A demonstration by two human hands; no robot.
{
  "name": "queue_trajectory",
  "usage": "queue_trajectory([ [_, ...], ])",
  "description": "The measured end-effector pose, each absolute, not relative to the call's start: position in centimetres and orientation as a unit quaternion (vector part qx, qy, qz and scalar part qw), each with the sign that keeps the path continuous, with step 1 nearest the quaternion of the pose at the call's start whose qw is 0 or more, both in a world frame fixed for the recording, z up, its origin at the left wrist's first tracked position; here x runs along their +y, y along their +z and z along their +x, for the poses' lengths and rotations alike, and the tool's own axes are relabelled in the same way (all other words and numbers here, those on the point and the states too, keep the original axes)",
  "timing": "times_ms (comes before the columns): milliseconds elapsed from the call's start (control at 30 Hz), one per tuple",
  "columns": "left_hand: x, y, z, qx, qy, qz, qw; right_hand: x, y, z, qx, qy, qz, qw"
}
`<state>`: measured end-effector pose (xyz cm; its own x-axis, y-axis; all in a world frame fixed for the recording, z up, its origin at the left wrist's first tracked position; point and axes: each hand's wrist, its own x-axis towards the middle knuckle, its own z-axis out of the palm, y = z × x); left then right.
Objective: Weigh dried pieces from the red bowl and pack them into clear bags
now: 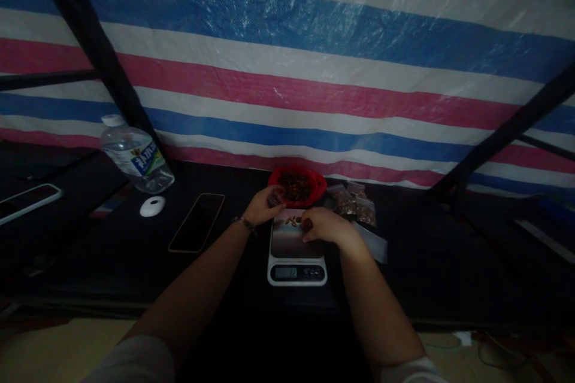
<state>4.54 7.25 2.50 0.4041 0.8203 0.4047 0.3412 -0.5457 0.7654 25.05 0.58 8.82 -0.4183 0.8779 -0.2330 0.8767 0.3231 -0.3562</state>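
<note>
A white kitchen scale [297,245] lies in front of me, its display showing what looks like 22. Several small brown pieces [293,221] rest on its plate. My right hand [327,226] is over the plate's right side, fingers closed around something small and dark that I cannot make out. At the scale's far left corner, my left hand [263,206] has its fingers curled beside the basket, around something faintly see-through. A red plastic basket [321,185] stands just behind the scale, holding a heap of dark brown pieces [294,185].
Filled clear zip bags [354,200] lie right of the basket, with flat plastic bags [372,243] nearer me. To the left are a phone [197,222], a white oval object [153,206], a large water bottle [137,155] and another phone [29,202]. A striped tarp [287,72] hangs behind the black table.
</note>
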Motion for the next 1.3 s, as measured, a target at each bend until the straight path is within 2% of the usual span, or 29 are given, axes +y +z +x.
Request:
queue_trajectory([
  [467, 7.2, 2.4, 4.5, 0.36, 0.394, 0.797, 0.282, 0.4, 8.9, 23.5, -0.835, 0.146, -0.531, 0.009],
  [1000, 7.1, 2.3, 4.4, 0.358, 0.398, 0.795, 0.284, 0.7, 7.9, 23.6, -0.852, 0.178, -0.493, 0.011],
  [1067, 7.2, 2.3, 4.4, 0.354, 0.396, 0.8, 0.279, 1.0, 8.2, 23.6, -0.855, 0.175, -0.486, 0.043],
  [1233, 7.1, 2.7, 4.5, 0.339, 0.386, 0.816, 0.264, 2.8, 9.5, 22.5, -0.854, 0.127, -0.455, 0.218],
  [1300, 7.1, 2.8, 4.5, 0.326, 0.387, 0.822, 0.26, 3.6, 9.6, 21.4, -0.855, 0.124, -0.437, 0.248],
])
